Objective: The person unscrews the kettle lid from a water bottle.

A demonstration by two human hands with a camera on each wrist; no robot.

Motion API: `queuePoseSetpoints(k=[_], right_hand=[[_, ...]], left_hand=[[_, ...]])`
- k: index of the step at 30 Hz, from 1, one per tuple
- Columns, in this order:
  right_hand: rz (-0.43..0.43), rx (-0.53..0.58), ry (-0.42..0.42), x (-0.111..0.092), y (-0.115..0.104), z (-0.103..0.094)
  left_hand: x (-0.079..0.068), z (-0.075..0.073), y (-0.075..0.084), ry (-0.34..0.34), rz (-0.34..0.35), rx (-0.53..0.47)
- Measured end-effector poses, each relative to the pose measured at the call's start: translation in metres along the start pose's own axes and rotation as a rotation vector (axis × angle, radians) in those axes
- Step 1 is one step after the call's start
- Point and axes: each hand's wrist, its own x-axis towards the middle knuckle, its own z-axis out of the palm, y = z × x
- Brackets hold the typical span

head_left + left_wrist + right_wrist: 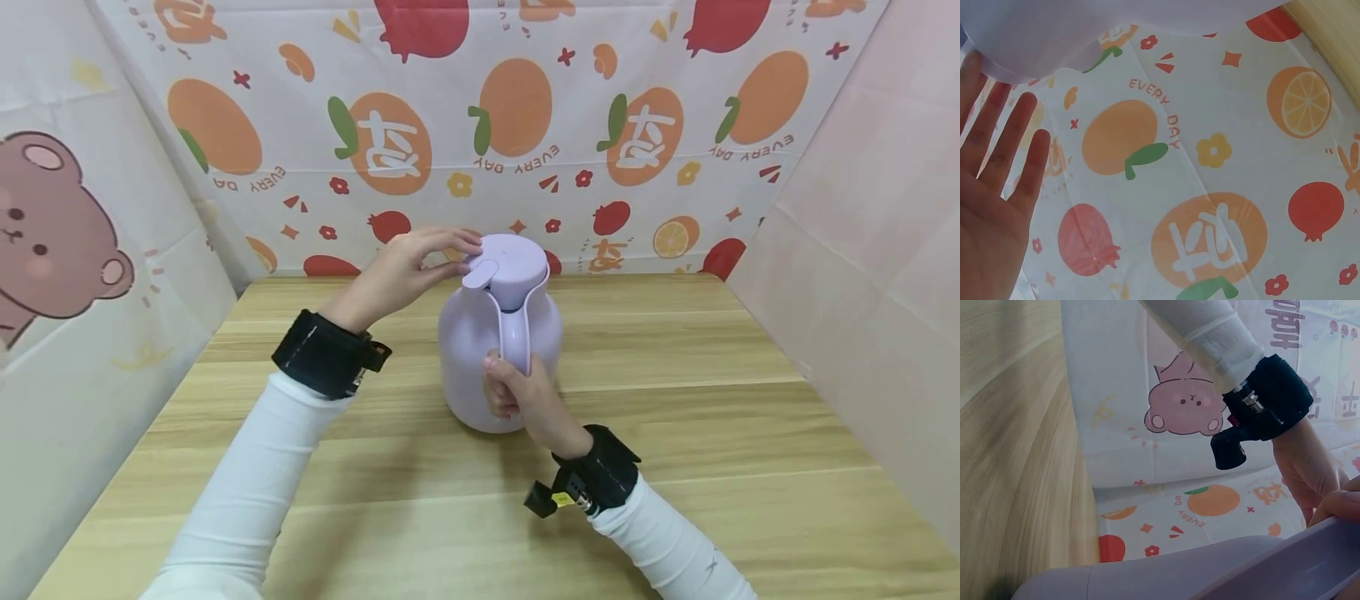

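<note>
A pale purple thermos jug (472,342) stands upright on the wooden table, its handle (514,337) towards me. My right hand (536,400) grips the lower part of that handle, with the fingers curled round it. Up at the round lid (513,257), my left hand (408,271) touches the left edge beside the small lever (481,274). In the left wrist view the left hand's fingers (1019,128) look straight, and some tips meet the purple rim. The right wrist view shows the jug body (1147,569) and handle close up.
The wooden table (675,375) runs out on both sides of the jug. Behind it hangs a fruit-print cloth (517,183). A cloth with a bear print (60,225) is on the left, and a plain pale one (847,250) on the right. Both wrists wear black straps (322,354).
</note>
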Motion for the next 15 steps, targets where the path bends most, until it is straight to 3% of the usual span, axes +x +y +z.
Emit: queuePoseSetpoints(k=[9, 15], right_hand=[[-0.005, -0.001, -0.017, 0.001, -0.002, 0.001], [-0.002, 0.002, -0.009, 0.002, -0.002, 0.001]], left_hand=[[0.003, 0.008, 0.008, -0.116, 0.039, 0.005], [0.011, 0.017, 0.017, -0.120, 0.033, -0.002]])
